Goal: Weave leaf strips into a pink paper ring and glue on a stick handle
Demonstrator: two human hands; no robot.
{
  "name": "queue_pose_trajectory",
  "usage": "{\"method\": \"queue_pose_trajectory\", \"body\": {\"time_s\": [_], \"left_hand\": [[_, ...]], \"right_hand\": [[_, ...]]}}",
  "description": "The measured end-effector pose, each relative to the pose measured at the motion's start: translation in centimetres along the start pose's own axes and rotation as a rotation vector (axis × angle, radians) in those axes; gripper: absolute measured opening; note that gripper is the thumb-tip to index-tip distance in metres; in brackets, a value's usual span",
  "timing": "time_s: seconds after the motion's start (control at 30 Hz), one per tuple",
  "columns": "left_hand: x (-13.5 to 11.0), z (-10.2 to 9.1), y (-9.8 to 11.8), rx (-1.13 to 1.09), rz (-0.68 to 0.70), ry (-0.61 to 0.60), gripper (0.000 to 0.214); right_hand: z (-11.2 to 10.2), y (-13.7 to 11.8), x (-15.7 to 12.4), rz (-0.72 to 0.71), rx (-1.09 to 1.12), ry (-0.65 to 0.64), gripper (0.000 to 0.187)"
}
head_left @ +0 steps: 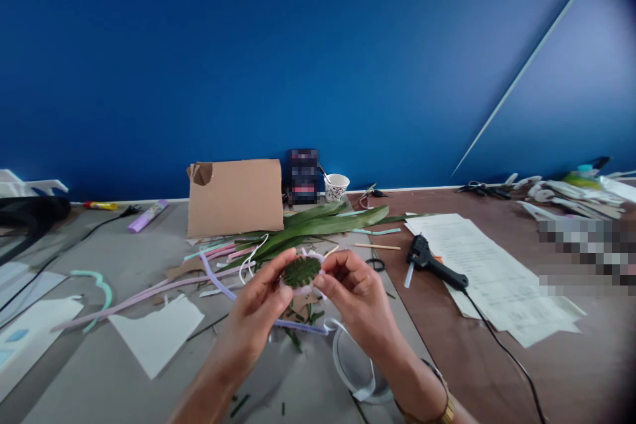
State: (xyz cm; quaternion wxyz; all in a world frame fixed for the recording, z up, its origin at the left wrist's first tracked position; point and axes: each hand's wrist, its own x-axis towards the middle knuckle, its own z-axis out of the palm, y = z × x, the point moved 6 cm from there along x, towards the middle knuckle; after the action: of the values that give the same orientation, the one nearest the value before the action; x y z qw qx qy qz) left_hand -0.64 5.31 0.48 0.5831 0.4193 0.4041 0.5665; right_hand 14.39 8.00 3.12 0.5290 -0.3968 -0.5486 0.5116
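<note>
Mint-green, a fuzzy, wavy strip [108, 293] curves on the grey surface [64, 391], near a long, slender lilac strip [149, 293] and a sharp-cornered piece of white paper [154, 338]. Behind stands a flat brown cardboard panel [236, 202], torn at one corner. At centre, the left hand [261, 293] pinches the left edge of a rough, dark green disc [301, 271] with a pale lilac rim, raised above the surface; strap-shaped leaves [338, 222] lie beyond. The right hand [361, 291] pinches its right edge. Farther right, a black glue gun [421, 253] rests partly on printed sheets [511, 278].
</note>
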Motion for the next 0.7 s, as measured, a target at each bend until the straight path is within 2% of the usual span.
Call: {"method": "queue_pose_trajectory", "body": {"time_s": [0.07,0.13,0.27,0.5,0.7], "left_hand": [[0.08,0.23,0.14,-0.101,-0.015,0.023,0.037],[0.2,0.35,0.15,-0.194,-0.052,0.096,0.036],[0.24,0.56,0.07,-0.226,-0.12,0.198,0.033],[0.24,0.44,0.14,-0.253,-0.133,0.148,0.032],[0.29,0.57,0.29,-0.27,-0.135,0.132,0.032]], "right_hand": [[-0.05,-0.04,-0.06,0.001,-0.01,0.001,0.013],[-0.08,-0.01,-0.1,-0.003,-0.021,-0.006,0.013],[0.05,0.34,-0.16,0.001,-0.005,-0.057,0.012],[0.29,0.64,-0.27,0.007,0.025,-0.112,0.012],[0.35,0.47,-0.27,0.001,0.037,-0.102,0.012]]}}
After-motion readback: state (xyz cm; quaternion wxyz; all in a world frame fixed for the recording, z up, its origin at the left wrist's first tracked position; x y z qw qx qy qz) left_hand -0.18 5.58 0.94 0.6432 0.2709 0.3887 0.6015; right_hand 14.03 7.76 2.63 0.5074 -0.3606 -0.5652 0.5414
